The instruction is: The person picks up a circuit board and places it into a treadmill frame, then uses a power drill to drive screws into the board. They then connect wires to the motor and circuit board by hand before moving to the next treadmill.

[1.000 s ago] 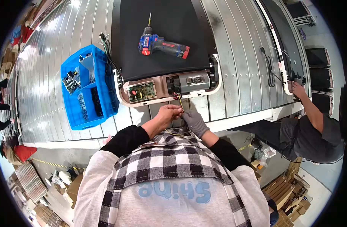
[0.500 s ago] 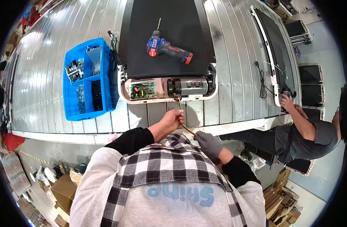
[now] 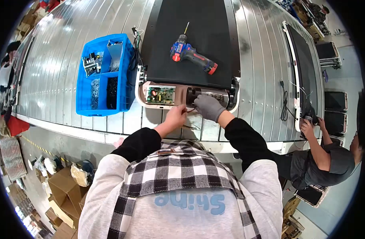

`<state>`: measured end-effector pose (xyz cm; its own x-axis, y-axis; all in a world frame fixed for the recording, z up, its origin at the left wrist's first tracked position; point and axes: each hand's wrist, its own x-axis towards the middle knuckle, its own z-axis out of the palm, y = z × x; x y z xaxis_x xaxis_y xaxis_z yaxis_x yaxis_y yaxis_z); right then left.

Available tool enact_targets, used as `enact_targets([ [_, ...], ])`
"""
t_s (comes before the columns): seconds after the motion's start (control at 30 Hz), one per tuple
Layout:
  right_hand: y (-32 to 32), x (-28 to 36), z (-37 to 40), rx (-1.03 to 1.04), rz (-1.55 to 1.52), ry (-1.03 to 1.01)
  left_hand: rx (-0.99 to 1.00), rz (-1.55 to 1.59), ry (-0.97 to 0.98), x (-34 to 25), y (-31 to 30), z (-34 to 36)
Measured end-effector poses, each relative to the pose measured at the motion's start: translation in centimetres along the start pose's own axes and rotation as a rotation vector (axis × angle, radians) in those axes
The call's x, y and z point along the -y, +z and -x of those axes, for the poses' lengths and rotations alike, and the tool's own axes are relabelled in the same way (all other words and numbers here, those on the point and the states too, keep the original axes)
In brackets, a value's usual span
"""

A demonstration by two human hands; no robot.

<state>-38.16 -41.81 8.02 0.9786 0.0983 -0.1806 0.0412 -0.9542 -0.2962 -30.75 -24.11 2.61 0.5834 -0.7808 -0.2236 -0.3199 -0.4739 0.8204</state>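
Note:
In the head view, my bare left hand [image 3: 176, 118] is closed in a pinch on the thin wires [image 3: 191, 110] at the front edge of a treadmill's motor bay. My right hand [image 3: 210, 107], in a grey glove, lies over the front of the silver motor [image 3: 216, 95], its fingers bent together near where the wires come out. Whatever its fingertips grip is hidden. Left of the motor, a green circuit board [image 3: 161, 95] sits in the same white-rimmed bay. On the black treadmill belt [image 3: 166, 47] rests a blue and red cordless drill [image 3: 193, 55] with a long bit.
A blue divided bin [image 3: 79, 95] with screws and electronic parts stands left of the treadmill, a black cable [image 3: 135, 55] beside it. At right, another person [image 3: 325, 157] works at a second treadmill [image 3: 295, 75]. Cardboard boxes [image 3: 67, 185] lie on the floor behind the table edge.
My right hand has moved up from near my body onto the motor. My left hand has shifted slightly left, still pinching the wires. The view has turned, so the table appears further right.

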Motion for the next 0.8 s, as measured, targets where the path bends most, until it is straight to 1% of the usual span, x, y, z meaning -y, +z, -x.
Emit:
enact_targets([
  [0.07, 0.2, -0.3, 0.8, -0.098, -0.022, -0.02, -0.067, -0.175, 0.254, 0.4, -1.1, -1.6],
  [0.1, 0.5, -0.4, 1.0, -0.142, -0.046, -0.032, -0.024, -0.19, 0.233, -0.3, -1.6, -2.0],
  [0.17, 1.3, -1.0, 1.6, -0.24, -0.069, -0.076, -0.024, -0.221, 0.195, -0.8, -1.7, -2.1],
  [0.27, 1.4, -1.4, 2.1, -0.238, -0.056, -0.039, -0.007, -0.27, 0.174, -0.5, -0.9, -2.8],
  [0.33, 1.7, -1.6, 2.1, -0.249, -0.058, -0.06, 0.015, -0.281, 0.144, -0.4, -1.0, -3.2],
  [0.5, 1.4, -1.5, 2.1, -0.188, -0.045, -0.023, -0.048, -0.306, 0.171, -0.7, -0.9, -2.9],
  [0.6, 1.4, -0.6, 2.0, -0.228, -0.055, 0.062, -0.087, -0.33, 0.181, -0.8, -0.5, -2.6],
  [0.67, -0.7, 1.2, 1.6, -0.336, -0.024, 0.047, -0.096, -0.341, 0.182, -0.6, -0.3, -2.6],
  [0.73, -1.4, 3.0, 0.6, -0.466, -0.012, 0.03, -0.106, -0.358, 0.194, -0.5, -0.2, -2.6],
  [0.77, 0.0, 2.9, 0.0, -0.333, 0.029, 0.072, -0.111, -0.365, 0.202, -0.4, -0.2, -2.7],
  [0.8, 1.4, 2.8, -0.4, -0.341, 0.063, 0.09, -0.107, -0.36, 0.199, -0.4, -0.1, -2.7],
])
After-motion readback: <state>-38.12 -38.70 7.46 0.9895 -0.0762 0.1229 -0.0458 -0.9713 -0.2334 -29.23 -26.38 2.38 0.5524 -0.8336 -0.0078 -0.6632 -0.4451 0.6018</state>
